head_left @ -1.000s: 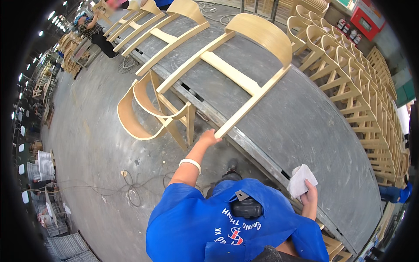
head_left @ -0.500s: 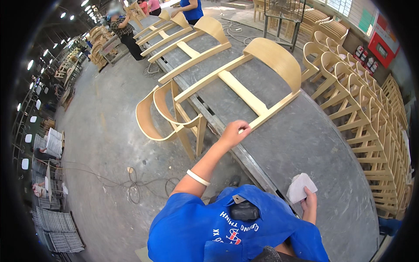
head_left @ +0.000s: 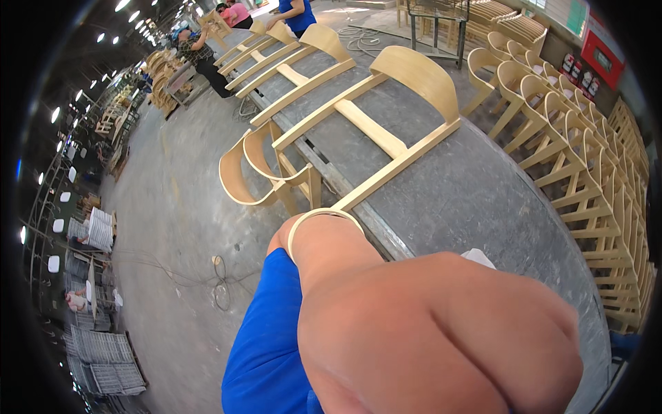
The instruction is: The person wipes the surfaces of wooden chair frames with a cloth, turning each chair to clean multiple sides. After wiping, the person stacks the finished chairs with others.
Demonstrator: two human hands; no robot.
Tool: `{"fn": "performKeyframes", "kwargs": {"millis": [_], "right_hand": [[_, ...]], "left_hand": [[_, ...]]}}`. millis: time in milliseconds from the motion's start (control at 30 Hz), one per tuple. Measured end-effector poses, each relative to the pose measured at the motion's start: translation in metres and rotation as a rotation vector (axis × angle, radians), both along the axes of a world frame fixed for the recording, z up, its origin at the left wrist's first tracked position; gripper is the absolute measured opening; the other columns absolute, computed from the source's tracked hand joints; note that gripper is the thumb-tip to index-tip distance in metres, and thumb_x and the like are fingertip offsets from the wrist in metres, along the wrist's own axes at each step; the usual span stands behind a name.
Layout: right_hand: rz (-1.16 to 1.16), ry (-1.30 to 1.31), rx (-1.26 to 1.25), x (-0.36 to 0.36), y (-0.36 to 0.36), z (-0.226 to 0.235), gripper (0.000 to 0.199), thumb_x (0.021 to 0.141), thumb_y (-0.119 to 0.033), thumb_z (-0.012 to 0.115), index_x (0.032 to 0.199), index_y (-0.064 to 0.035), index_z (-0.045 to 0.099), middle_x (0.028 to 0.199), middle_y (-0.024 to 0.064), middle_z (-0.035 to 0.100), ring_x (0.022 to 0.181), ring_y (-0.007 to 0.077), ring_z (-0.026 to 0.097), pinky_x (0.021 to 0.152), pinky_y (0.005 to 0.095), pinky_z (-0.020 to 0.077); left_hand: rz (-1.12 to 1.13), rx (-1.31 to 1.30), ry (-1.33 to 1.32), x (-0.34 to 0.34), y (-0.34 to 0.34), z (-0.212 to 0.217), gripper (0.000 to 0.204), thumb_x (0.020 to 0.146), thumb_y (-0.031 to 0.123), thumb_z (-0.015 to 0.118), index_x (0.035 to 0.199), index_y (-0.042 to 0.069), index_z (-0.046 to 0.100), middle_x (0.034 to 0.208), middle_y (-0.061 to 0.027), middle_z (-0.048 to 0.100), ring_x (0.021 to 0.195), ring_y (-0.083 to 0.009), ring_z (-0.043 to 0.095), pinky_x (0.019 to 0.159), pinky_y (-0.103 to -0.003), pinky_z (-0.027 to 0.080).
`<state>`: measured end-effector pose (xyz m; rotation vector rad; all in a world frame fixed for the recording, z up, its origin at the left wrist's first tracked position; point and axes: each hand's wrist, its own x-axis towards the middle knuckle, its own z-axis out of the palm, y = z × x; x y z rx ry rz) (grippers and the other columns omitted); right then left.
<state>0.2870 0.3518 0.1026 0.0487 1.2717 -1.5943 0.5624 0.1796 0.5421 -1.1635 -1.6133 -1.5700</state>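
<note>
My left hand (head_left: 441,338) is raised very close to the view and fills its lower middle. The back of it and the knuckles show, but its fingertips are hidden. A pale band (head_left: 324,212) circles that wrist. Past the hand, the edge of a white folded pad (head_left: 478,258) shows over the grey table (head_left: 496,200). My right hand is hidden behind the left. The nearest wooden chair frame (head_left: 369,127), with its curved backrest, lies on the table beyond my hand, apart from it.
Two curved-back chair pieces (head_left: 238,172) stand by the table's left edge. More chair frames (head_left: 296,72) lie farther along it. Stacked chairs (head_left: 572,145) line the right side. A co-worker in blue (head_left: 296,15) stands at the far end. Cables (head_left: 221,283) cross the floor.
My left hand has left the chair frame's near rail and risen toward the view, covering my right hand and most of the white pad. The view has shifted slightly.
</note>
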Motion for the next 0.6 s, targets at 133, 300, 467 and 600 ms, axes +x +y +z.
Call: {"fn": "performKeyframes", "kwargs": {"millis": [133,300,467,600], "right_hand": [[-0.063,-0.018,-0.021,-0.013,0.007,-0.009,0.042,0.088,-0.006,0.060,0.128,-0.0008,0.050,0.122,0.0120,0.060,0.111,0.0285,0.060,0.092,0.0421,0.0514],[-0.111,-0.006,0.053,-0.022,0.007,-0.011,0.044,0.089,-0.005,0.058,0.131,-0.0009,0.048,0.126,0.0132,0.058,0.114,0.0300,0.058,0.093,0.0437,0.0507],[-0.137,0.005,0.046,-0.022,-0.018,0.002,0.044,0.089,-0.007,0.057,0.132,-0.0018,0.047,0.127,0.0131,0.057,0.116,0.0307,0.057,0.094,0.0443,0.0498],[-0.146,-0.009,0.083,-0.022,-0.053,0.011,0.043,0.091,-0.009,0.057,0.132,-0.0032,0.048,0.127,0.0121,0.057,0.115,0.0293,0.057,0.095,0.0434,0.0489]], "left_hand": [[-0.013,-0.003,-0.002,-0.008,-0.011,0.000,0.029,0.086,0.025,0.069,0.100,0.000,0.064,0.099,-0.0098,0.064,0.092,-0.0189,0.061,0.082,-0.031,0.049],[0.062,0.025,0.014,-0.013,-0.050,-0.002,0.034,0.086,0.027,0.069,0.105,-0.001,0.062,0.102,-0.0100,0.064,0.095,-0.0184,0.061,0.084,-0.030,0.048],[0.407,0.096,-0.100,-0.020,-0.124,-0.038,0.039,0.087,0.029,0.069,0.109,-0.002,0.061,0.104,-0.0102,0.063,0.098,-0.0179,0.060,0.086,-0.030,0.048],[0.814,0.462,-0.612,-0.058,-0.238,-0.155,0.037,0.092,0.027,0.062,0.117,-0.001,0.059,0.108,-0.0105,0.064,0.101,-0.0196,0.060,0.088,-0.033,0.048]]}}
